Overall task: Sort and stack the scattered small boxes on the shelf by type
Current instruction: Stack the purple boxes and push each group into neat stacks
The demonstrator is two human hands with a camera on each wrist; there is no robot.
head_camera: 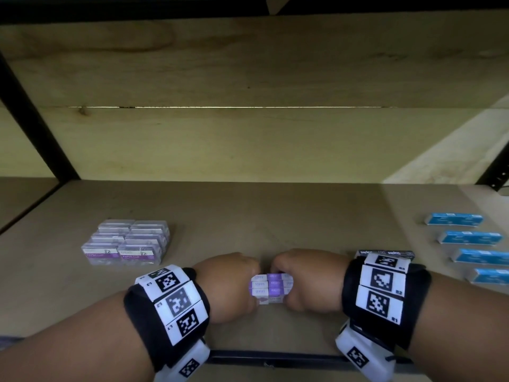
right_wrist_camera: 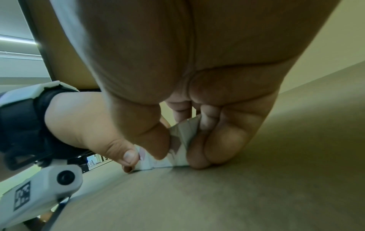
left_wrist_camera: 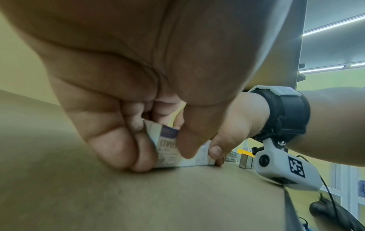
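Both our left hand (head_camera: 228, 282) and right hand (head_camera: 305, 279) clamp the purple staple boxes (head_camera: 271, 289) at six o'clock; uneven squeeze risks buckling the stack.

The small boxes (head_camera: 271, 288) are showing purple and white bands, the boxes at right (head_camera: 465, 237) blue, the shelf (head_camera: 248, 210) plain beige.

bare forearms; each wrist wears a black band (head_camera: 165, 304) with white square-code tiles (head_camera: 381, 282) and a white camera pod (left_wrist_camera: 284, 168).
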